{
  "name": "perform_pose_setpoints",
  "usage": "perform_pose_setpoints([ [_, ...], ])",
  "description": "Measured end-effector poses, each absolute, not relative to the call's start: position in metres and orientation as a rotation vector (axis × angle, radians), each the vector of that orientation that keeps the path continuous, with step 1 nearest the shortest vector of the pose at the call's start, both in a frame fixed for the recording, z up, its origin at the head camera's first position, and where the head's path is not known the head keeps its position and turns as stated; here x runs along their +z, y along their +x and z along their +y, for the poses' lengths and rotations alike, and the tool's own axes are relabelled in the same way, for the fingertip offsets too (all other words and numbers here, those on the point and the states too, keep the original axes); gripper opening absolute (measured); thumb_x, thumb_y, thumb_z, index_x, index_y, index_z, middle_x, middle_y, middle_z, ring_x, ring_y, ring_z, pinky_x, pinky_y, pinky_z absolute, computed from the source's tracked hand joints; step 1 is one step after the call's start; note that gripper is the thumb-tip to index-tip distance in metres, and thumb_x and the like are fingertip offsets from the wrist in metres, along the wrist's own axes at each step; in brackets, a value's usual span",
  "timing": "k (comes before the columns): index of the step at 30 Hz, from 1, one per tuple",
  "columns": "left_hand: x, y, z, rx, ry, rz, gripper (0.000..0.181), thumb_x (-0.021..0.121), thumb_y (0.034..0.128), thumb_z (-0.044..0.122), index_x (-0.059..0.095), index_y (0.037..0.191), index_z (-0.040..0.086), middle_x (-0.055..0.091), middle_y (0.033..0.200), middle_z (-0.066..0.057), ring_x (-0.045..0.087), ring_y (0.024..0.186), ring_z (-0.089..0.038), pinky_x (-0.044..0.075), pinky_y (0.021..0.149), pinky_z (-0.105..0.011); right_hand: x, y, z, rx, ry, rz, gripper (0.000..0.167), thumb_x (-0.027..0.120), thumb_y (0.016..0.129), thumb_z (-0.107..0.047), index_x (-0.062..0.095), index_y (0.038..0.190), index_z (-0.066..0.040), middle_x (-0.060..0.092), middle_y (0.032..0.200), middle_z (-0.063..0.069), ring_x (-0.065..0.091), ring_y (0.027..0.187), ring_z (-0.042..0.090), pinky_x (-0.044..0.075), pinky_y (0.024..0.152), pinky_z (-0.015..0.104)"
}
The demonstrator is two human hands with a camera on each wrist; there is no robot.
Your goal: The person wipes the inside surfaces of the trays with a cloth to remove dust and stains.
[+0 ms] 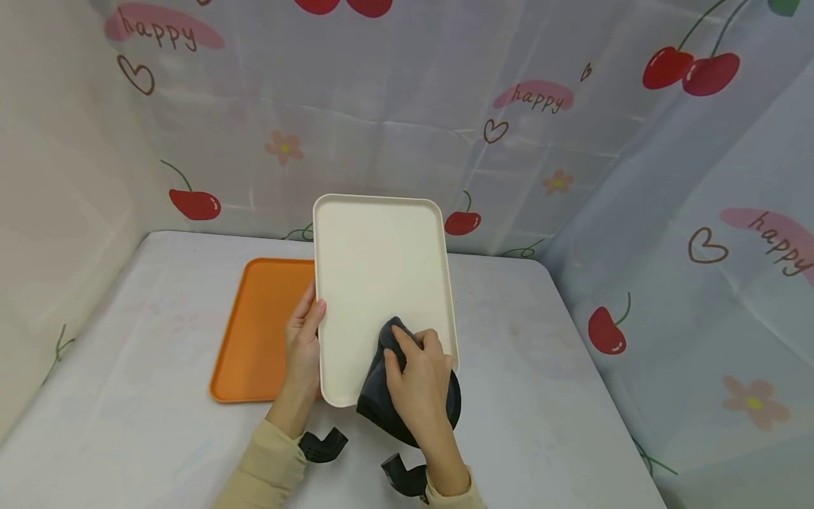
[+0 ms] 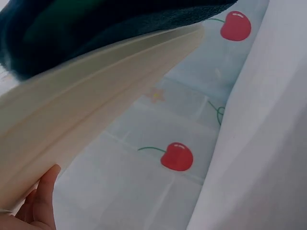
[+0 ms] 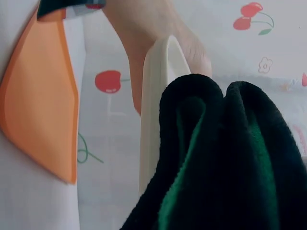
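A cream rectangular tray (image 1: 381, 261) is held up off the table, tilted so its inner face shows in the head view. My left hand (image 1: 305, 346) grips it by the left edge, thumb on the rim; the fingers behind are partly hidden. With my right hand (image 1: 420, 385) I hold a bunched dark cloth (image 1: 376, 399) against the tray's lower right part. Folds of the cloth (image 3: 206, 172) fill much of the right wrist view and show a green side. Seen from the left wrist, the tray (image 2: 96, 110) appears edge-on beneath the cloth.
An orange tray (image 1: 257, 339) lies flat on the white-covered table (image 1: 540, 396), behind and left of the cream one. Cherry-printed curtains (image 1: 381, 141) hang at the back and right; a plain pale wall (image 1: 57, 177) stands on the left.
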State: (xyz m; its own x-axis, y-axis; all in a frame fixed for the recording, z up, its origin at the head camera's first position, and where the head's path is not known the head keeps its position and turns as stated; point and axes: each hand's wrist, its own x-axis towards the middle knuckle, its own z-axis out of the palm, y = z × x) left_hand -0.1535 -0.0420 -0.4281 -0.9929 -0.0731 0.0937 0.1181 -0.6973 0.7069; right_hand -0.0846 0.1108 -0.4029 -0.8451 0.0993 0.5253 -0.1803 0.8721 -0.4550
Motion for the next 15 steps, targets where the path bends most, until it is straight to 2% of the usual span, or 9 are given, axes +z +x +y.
perform_pose_setpoints([
  [6, -0.430, -0.153, -0.041, -2.800, -0.115, -1.188, 0.047, 0.048, 0.1035, 0.013, 0.039, 0.150, 0.014, 0.062, 0.133, 0.009, 0.064, 0.113, -0.007, 0.055, 0.091, -0.024, -0.402, -0.081, 0.097, 0.633, 0.163, -2.485, 0.033, 0.078, 0.082, -0.015, 0.074, 0.115, -0.010, 0.060, 0.093, 0.010, 0.052, 0.074, 0.017, 0.023, 0.062, 0.024],
  [15, -0.431, -0.152, -0.040, -2.805, -0.092, -1.233, 0.049, 0.048, 0.1037, 0.017, 0.038, 0.151, 0.016, 0.058, 0.138, 0.009, 0.061, 0.118, -0.007, 0.053, 0.095, -0.024, -0.400, -0.076, 0.077, 0.588, 0.373, -2.524, 0.033, 0.080, 0.080, -0.019, 0.076, 0.112, -0.014, 0.059, 0.091, 0.004, 0.051, 0.077, 0.013, 0.024, 0.064, 0.023],
])
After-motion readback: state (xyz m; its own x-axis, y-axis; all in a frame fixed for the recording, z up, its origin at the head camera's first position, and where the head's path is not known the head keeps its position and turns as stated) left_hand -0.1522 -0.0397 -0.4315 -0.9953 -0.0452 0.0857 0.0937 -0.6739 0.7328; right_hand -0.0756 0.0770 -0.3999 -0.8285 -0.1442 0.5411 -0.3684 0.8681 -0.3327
